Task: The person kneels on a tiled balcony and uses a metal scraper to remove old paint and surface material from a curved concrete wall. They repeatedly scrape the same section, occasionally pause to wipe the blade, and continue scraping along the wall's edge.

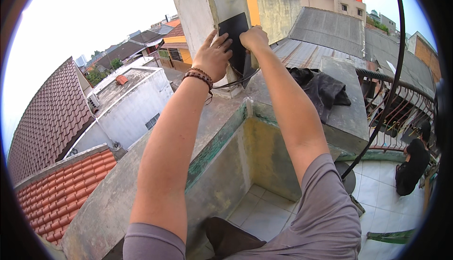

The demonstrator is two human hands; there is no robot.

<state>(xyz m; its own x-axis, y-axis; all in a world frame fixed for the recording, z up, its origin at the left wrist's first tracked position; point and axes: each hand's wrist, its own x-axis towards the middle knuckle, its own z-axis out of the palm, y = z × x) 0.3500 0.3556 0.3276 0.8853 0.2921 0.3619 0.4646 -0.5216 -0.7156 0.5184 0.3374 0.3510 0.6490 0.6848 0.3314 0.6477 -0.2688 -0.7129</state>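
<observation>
A flat black panel (236, 26) stands against a pale, weathered pillar (191, 5) at the far top of the low wall. My left hand (212, 58), with a braided brown bracelet at its wrist, rests its spread fingers on the panel's left edge. At the panel's right edge my right hand (255, 39) is closed in a fist. A small yellowish piece (255, 61) shows just below that fist; I cannot make out what it holds. Thin dark cables (236, 81) run below the panel near the pillar's foot.
A dark cloth (321, 90) lies on the concrete ledge (351, 111) at right. A thick black cable (394, 78) hangs down beside it. Behind are a curved metal railing (401, 90) and a person in black (413, 165) on the tiled floor. Tiled roofs (66, 189) drop away left.
</observation>
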